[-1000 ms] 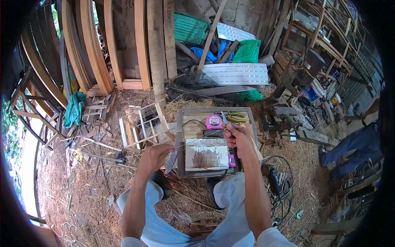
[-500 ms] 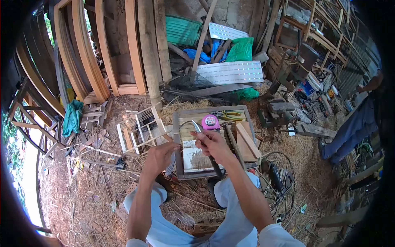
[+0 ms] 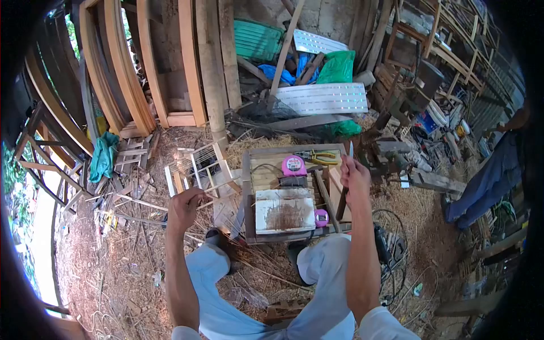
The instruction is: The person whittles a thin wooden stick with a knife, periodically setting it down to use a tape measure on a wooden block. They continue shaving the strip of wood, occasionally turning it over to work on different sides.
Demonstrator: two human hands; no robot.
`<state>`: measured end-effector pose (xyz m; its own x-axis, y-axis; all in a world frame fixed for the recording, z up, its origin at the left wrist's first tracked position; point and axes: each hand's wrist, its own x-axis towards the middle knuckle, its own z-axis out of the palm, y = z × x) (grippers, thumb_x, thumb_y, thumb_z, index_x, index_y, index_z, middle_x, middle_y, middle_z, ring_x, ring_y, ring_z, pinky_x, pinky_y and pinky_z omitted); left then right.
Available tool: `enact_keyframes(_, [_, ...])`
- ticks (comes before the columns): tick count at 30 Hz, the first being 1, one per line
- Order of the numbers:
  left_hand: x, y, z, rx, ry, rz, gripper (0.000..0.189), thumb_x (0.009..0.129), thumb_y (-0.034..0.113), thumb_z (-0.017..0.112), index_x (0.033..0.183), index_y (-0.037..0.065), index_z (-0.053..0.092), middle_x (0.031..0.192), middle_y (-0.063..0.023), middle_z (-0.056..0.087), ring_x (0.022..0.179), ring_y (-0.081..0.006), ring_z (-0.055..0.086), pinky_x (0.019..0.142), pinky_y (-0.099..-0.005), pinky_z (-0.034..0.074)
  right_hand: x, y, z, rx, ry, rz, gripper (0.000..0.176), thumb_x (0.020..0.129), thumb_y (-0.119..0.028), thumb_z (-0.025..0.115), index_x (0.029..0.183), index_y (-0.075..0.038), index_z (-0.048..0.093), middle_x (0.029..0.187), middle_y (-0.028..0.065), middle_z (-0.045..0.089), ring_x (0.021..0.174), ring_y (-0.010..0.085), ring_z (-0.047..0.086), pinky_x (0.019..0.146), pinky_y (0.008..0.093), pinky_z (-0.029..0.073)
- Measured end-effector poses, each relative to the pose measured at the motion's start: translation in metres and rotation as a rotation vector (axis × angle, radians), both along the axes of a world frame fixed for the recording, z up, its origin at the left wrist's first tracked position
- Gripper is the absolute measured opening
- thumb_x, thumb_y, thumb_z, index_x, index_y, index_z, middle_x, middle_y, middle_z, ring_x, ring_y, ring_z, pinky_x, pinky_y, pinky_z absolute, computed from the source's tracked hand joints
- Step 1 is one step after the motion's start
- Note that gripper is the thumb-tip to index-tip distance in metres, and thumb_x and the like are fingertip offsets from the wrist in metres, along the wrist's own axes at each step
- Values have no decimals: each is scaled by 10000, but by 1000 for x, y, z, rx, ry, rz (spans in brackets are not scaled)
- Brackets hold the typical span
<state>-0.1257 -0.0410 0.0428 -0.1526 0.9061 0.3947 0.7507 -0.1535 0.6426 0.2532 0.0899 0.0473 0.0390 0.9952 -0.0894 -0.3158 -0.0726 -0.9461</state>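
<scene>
My right hand [image 3: 357, 180] is wrapped around a knife [image 3: 341, 208], its pale blade pointing up past the thumb and its dark handle hanging below the fist. It is over the right edge of a low wooden worktable [image 3: 245, 187]. My left hand [image 3: 184, 208] is out to the left of the table with fingers pinched; what they hold, if anything, is too small to make out. On the table lie a stained white board [image 3: 285, 211], a large pink tape measure [image 3: 294, 165], a smaller pink tape measure [image 3: 322, 218] and yellow-handled pliers [image 3: 319, 158].
A slatted wooden frame [image 3: 198, 170] lies beyond my left hand. Wood pieces [image 3: 334, 187] rest on the table's right side. A power tool with a black cord [image 3: 385, 241] is on the shavings-covered floor. Another person in dark trousers [image 3: 487, 181] stands at the right.
My hands have moved apart: the left to the left, the right to the right and upward with the knife. The white board and small tape measure are now uncovered.
</scene>
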Motion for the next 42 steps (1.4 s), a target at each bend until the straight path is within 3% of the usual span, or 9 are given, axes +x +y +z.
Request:
enact_keyframes(6, [26, 14, -2, 60, 37, -51, 87, 822, -2, 580, 881, 14, 643, 800, -142, 663, 715, -313, 650, 616, -352, 501, -44, -26, -17, -106, -369, 99, 276, 908, -305, 585, 1003, -49, 620, 608, -79, 433, 445, -3, 301, 386, 181, 210])
enact_keyframes(12, [41, 19, -2, 17, 41, -89, 76, 826, 49, 599, 882, 24, 643, 792, -144, 659, 694, -317, 642, 603, -363, 489, -70, -25, 3, 8, 176, 96, 209, 857, -202, 660, 993, -50, 614, 592, -86, 412, 438, 1, 261, 389, 195, 177])
enact_keyframes(18, [54, 20, -6, 19, 24, -163, 95, 835, 51, 612, 916, 11, 639, 783, -155, 655, 647, -246, 639, 590, -322, 481, -69, -24, -3, 57, 156, 21, 172, 860, -198, 659, 953, -60, 619, 555, -89, 384, 434, 3, 259, 387, 195, 177])
enact_keyframes(25, [76, 21, -9, 20, -23, -188, 100, 837, 81, 593, 931, 49, 606, 717, -171, 623, 650, -367, 606, 559, -417, 464, -86, -29, -13, 61, 129, 67, 139, 854, -196, 667, 864, -75, 600, 542, -90, 363, 422, 8, 267, 382, 195, 185])
enact_keyframes(27, [80, 22, -10, 91, -47, -195, 97, 850, 13, 564, 923, -8, 624, 627, -135, 578, 567, -231, 591, 546, -327, 451, -93, -30, -17, 78, 62, 103, 135, 843, -183, 676, 855, -76, 596, 540, -86, 371, 418, 7, 286, 377, 194, 214])
enact_keyframes(33, [87, 19, -5, -35, -40, -231, 105, 850, 8, 545, 918, -10, 623, 633, -143, 573, 574, -242, 584, 556, -336, 447, -110, -38, -32, 201, -205, 239, 151, 836, -206, 675, 859, -68, 621, 537, -67, 412, 429, 25, 370, 387, 200, 288])
enact_keyframes(37, [84, 23, -11, 50, 2, -166, 112, 853, 7, 531, 916, -7, 622, 628, -154, 567, 568, -260, 580, 556, -343, 448, -111, -37, -45, 142, -250, 247, 267, 890, -332, 590, 959, -74, 608, 629, -47, 492, 454, 25, 382, 380, 197, 285])
enact_keyframes(39, [76, 24, -9, 31, -51, -86, 113, 858, 15, 522, 911, -3, 621, 634, -159, 568, 581, -281, 588, 563, -350, 451, -90, -31, -34, -115, 115, 54, 305, 944, -360, 485, 1057, -95, 585, 659, -40, 509, 436, 31, 339, 374, 206, 263])
enact_keyframes(42, [71, 24, -10, -12, 2, -68, 101, 855, 55, 542, 928, 39, 610, 723, -156, 604, 659, -326, 605, 593, -396, 467, -87, -41, -21, -82, 77, 308, 265, 974, -334, 414, 994, -103, 542, 689, -10, 574, 465, 38, 353, 374, 210, 250])
